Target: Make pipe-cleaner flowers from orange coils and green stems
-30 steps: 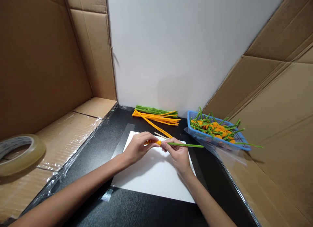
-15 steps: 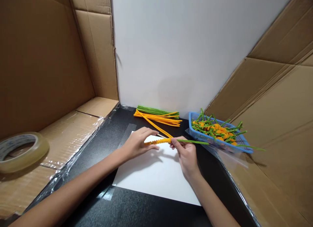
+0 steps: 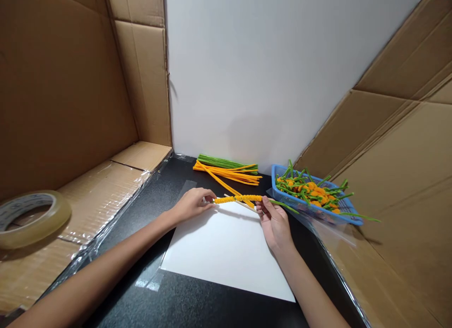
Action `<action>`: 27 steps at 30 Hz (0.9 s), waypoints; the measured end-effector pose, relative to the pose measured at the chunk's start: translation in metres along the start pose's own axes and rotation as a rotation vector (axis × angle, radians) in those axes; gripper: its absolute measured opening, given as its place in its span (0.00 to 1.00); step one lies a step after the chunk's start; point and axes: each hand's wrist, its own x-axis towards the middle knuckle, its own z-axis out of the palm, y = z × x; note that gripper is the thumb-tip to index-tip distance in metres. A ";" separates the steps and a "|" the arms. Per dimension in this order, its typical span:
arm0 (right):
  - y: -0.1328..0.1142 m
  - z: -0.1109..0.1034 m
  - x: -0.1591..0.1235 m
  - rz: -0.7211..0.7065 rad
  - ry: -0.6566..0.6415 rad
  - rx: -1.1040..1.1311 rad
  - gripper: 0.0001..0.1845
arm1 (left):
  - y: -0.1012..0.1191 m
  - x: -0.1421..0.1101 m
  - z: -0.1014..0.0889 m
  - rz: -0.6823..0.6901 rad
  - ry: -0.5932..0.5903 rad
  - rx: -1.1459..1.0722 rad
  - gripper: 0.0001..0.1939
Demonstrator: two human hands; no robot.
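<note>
An orange pipe cleaner coil (image 3: pixel 238 198) stretches between my two hands just above the white paper (image 3: pixel 226 250). My left hand (image 3: pixel 194 203) is closed, with its fingertips pinched at the left end of the coil. Thumb and fingers of my right hand (image 3: pixel 275 220) grip the right end. A green pipe cleaner (image 3: pixel 285 206) sticks out to the right past that hand. Behind the coil lie a thin pale stick (image 3: pixel 247 206) and loose orange pipe cleaners (image 3: pixel 226 184), partly covered by it.
Orange pipe cleaners (image 3: pixel 240 175) and green pipe cleaners (image 3: pixel 226 162) lie bunched against the white wall. A blue basket (image 3: pixel 278 192) at the right holds several orange-and-green pieces. A tape roll (image 3: pixel 60 220) rests on cardboard at the left. Cardboard walls flank the black tabletop (image 3: pixel 197 295).
My right hand has moved right along the coil, and my left hand has closed at its left end. More of the orange coil now shows between them.
</note>
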 end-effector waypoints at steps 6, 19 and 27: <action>0.000 -0.001 0.001 -0.028 -0.019 -0.021 0.22 | 0.001 0.002 -0.002 -0.089 0.023 -0.011 0.10; 0.015 0.011 -0.033 0.119 -0.552 -0.434 0.25 | 0.023 -0.007 0.018 0.388 0.035 0.337 0.15; 0.019 0.019 -0.039 0.041 -0.550 -0.614 0.13 | 0.028 -0.011 0.019 0.547 -0.070 0.489 0.14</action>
